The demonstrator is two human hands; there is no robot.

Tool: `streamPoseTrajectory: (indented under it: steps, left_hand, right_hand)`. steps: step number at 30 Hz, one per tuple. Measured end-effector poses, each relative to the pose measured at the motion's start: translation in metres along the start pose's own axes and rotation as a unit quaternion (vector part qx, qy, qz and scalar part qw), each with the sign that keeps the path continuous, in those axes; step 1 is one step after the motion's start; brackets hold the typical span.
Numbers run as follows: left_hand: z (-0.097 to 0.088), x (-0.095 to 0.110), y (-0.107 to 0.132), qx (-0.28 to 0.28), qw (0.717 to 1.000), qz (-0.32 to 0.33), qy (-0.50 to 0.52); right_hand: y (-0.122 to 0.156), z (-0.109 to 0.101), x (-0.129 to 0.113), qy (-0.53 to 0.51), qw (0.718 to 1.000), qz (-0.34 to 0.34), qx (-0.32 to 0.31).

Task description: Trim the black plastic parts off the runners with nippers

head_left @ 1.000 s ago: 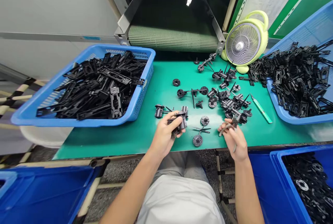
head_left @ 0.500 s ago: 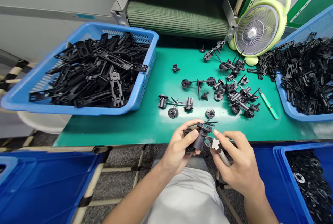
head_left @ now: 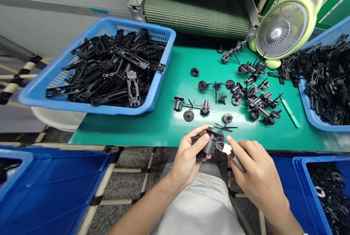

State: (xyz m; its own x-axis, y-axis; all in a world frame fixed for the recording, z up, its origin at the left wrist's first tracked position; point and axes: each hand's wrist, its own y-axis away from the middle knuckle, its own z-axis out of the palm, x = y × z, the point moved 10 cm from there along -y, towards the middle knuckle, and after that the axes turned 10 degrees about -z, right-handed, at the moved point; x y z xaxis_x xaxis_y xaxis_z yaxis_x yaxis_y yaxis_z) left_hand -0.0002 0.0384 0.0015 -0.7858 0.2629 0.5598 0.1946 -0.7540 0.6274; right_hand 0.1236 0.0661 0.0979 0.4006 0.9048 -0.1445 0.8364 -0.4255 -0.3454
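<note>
Left hand (head_left: 188, 156) low at the near edge of the green bench mat (head_left: 153, 131), its fingers (head_left: 198, 141) together and clamped around a black moulded plastic part (head_left: 210, 144), which sits just past the mat's edge. Right hand (head_left: 259, 178) close beside it, thumb and fingers closed on the dark grip of small flush cutters (head_left: 237, 162), with the silver jaws right at the side of the part, their opening too small to tell.

On the mat, 2 kinds of pieces. Some appear joined by thin runners: a pair of cylindrical pieces on a runner (head_left: 191, 105) straight ahead of the hands, and a tangled cluster of moulded parts (head_left: 258, 104) toward the right. Others lie loose, among them a small round disc (head_left: 188, 115) and a cross-shaped runner scrap (head_left: 225, 127) just beyond the hands.

Far more left in bulk than lying out: a blue perforated basket (head_left: 109, 20) on the left heaped with long black frames, a second blue basket (head_left: 317, 126) on the right equally heaped. Lower right, a blue crate (head_left: 314, 158) with black rings inside, contents partly out of view. Green-handled craft knife (head_left: 290, 113) on the mat, untouched, beside the right basket.
</note>
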Motion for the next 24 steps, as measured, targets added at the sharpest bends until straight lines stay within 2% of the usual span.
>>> streamPoseTrajectory:
  steps: [3, 5, 7, 9, 11, 13, 15, 19, 21, 24]
  left_hand:
    - [-0.026, 0.006, -0.004, 0.039, 0.998, 0.019, -0.036]
    - [-0.047, 0.020, -0.007, 0.077, 0.989, 0.064, -0.112]
    - [-0.066, 0.041, -0.008, 0.131, 0.960, 0.124, -0.212]
    - [-0.079, 0.059, -0.008, 0.178, 0.920, 0.163, -0.309]
    - [-0.083, 0.069, -0.012, 0.199, 0.884, 0.170, -0.387]
    - [-0.082, 0.073, -0.014, 0.194, 0.867, 0.169, -0.426]
    - [-0.079, 0.072, -0.014, 0.166, 0.885, 0.158, -0.405]
    - [-0.068, 0.058, -0.001, 0.072, 0.961, 0.114, -0.240]
    - [-0.059, 0.053, 0.010, 0.033, 0.977, 0.112, -0.180]
    - [-0.042, 0.047, 0.022, -0.023, 0.983, 0.113, -0.145]
  right_hand:
    - [-0.009, 0.020, -0.002, 0.001, 0.999, -0.019, -0.029]
    - [-0.015, 0.035, -0.001, -0.045, 0.999, -0.015, -0.021]
    - [-0.018, 0.046, 0.002, -0.119, 0.993, 0.008, 0.010]
    - [-0.017, 0.054, 0.007, -0.181, 0.982, 0.044, 0.042]
    - [-0.014, 0.061, 0.009, -0.212, 0.973, 0.074, 0.056]
    - [-0.012, 0.064, 0.007, -0.217, 0.971, 0.085, 0.055]
    - [-0.011, 0.062, 0.004, -0.198, 0.975, 0.080, 0.055]
    - [-0.012, 0.045, -0.005, -0.122, 0.989, 0.040, 0.077]
    - [-0.014, 0.035, -0.013, -0.112, 0.990, 0.008, 0.086]
    - [-0.018, 0.022, -0.023, -0.119, 0.989, -0.025, 0.087]
